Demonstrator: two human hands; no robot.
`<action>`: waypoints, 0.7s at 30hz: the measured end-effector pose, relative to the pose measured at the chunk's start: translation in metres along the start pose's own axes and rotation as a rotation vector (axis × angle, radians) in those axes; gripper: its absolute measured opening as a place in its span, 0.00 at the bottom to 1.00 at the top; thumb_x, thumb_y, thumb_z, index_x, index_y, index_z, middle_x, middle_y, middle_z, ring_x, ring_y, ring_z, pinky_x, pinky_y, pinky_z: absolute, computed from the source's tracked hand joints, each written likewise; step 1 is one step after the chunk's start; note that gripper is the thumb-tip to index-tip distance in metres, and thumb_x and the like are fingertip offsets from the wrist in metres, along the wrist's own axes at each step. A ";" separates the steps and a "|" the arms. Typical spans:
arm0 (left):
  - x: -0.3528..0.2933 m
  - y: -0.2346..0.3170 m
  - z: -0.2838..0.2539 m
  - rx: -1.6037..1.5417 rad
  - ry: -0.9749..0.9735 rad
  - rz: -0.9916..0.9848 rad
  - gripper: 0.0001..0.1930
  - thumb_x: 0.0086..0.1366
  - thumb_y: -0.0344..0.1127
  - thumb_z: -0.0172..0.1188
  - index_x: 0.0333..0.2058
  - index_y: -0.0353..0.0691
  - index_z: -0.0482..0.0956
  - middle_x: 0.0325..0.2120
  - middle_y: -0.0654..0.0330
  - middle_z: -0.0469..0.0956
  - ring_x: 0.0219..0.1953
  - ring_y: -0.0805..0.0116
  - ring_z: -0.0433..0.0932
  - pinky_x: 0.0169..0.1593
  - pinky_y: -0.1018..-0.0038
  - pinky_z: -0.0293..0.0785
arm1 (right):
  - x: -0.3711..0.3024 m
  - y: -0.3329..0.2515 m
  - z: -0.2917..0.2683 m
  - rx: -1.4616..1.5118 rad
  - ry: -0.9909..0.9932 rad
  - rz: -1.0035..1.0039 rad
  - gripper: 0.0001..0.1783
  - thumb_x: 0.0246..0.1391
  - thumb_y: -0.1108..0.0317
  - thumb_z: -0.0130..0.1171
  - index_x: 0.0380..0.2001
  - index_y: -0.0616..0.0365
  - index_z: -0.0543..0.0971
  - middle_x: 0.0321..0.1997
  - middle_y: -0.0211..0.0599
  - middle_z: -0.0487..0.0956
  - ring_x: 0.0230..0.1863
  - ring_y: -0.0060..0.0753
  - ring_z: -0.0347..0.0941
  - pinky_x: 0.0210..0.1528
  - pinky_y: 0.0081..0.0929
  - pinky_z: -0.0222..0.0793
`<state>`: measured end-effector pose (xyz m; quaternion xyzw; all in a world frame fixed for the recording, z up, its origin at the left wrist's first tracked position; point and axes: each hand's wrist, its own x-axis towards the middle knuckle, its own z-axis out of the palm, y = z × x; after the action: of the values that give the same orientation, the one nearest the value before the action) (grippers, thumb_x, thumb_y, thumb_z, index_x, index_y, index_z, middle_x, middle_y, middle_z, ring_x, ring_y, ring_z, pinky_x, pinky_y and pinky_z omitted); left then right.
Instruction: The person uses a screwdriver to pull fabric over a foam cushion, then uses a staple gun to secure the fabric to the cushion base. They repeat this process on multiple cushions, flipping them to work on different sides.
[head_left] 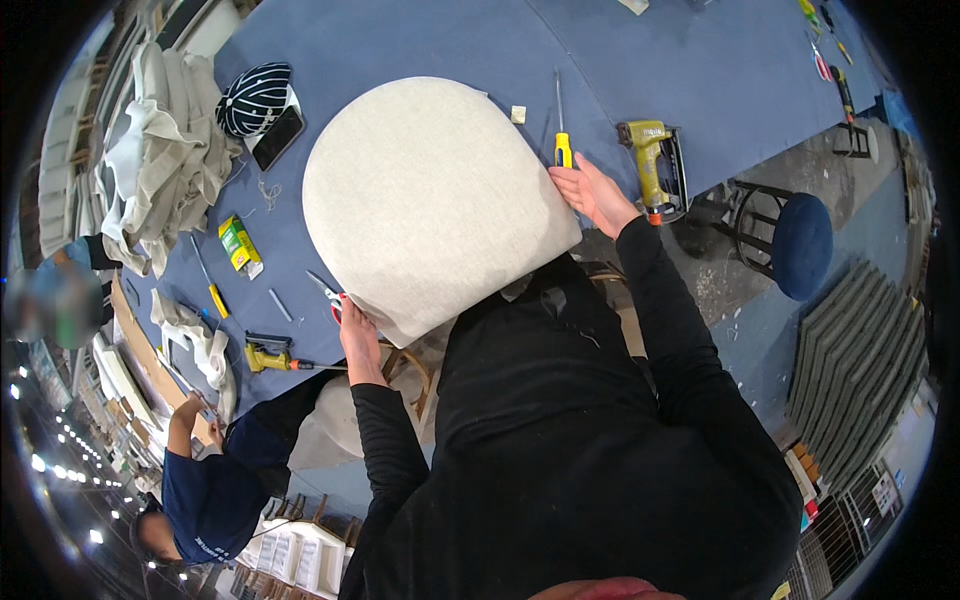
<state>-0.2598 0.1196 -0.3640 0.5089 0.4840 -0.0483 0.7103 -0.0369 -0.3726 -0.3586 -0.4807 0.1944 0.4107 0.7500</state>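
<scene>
A padded seat (425,205) covered in cream fabric lies at the near edge of the blue-topped table, one side rounded and the near side straighter. My left hand (359,340) is closed at its lower left edge, some fingers hidden. Red-handled scissors (327,290) lie right by those fingertips. At the seat's right edge my right hand (597,195) is open, its fingers stretched out and touching the side. Just beyond them is a yellow-handled screwdriver (561,140). A yellow staple gun (655,170) rests further right.
On the left are piled cream fabric (165,150), a striped cap (254,98), a phone (278,140), a yellow-green packet (239,245), another screwdriver (212,290) and a second staple gun (268,355). A co-worker (215,490) is at lower left. A blue round stool (803,245) stands right.
</scene>
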 end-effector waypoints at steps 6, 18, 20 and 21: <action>0.009 0.009 -0.002 -0.004 0.016 -0.090 0.40 0.83 0.60 0.46 0.78 0.33 0.60 0.77 0.53 0.64 0.78 0.54 0.62 0.79 0.61 0.54 | 0.014 -0.011 0.020 -0.142 0.057 0.080 0.50 0.79 0.33 0.39 0.80 0.70 0.58 0.84 0.52 0.61 0.84 0.39 0.56 0.83 0.32 0.49; -0.003 0.102 0.155 -0.135 -0.551 -0.054 0.38 0.82 0.64 0.45 0.72 0.36 0.71 0.66 0.50 0.79 0.65 0.59 0.80 0.68 0.65 0.77 | -0.158 -0.146 0.238 -0.495 -0.102 -0.985 0.43 0.67 0.52 0.69 0.75 0.65 0.65 0.58 0.50 0.80 0.56 0.36 0.78 0.59 0.34 0.74; -0.053 0.163 0.216 -0.049 -0.729 0.122 0.37 0.84 0.63 0.44 0.73 0.37 0.70 0.66 0.52 0.79 0.65 0.61 0.80 0.68 0.65 0.77 | -0.156 -0.153 0.272 -0.539 -0.041 -1.103 0.41 0.66 0.54 0.70 0.73 0.63 0.68 0.53 0.45 0.79 0.49 0.34 0.76 0.54 0.32 0.73; -0.072 0.198 0.236 0.007 -0.808 0.206 0.36 0.85 0.62 0.43 0.73 0.37 0.70 0.66 0.54 0.79 0.65 0.62 0.80 0.68 0.65 0.77 | -0.142 -0.148 0.279 -0.626 0.036 -1.159 0.39 0.66 0.55 0.70 0.73 0.63 0.70 0.51 0.43 0.78 0.47 0.34 0.75 0.52 0.31 0.72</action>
<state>-0.0361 0.0022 -0.1736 0.4971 0.1127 -0.1745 0.8425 -0.0304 -0.2175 -0.0488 -0.7097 -0.2121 -0.0304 0.6712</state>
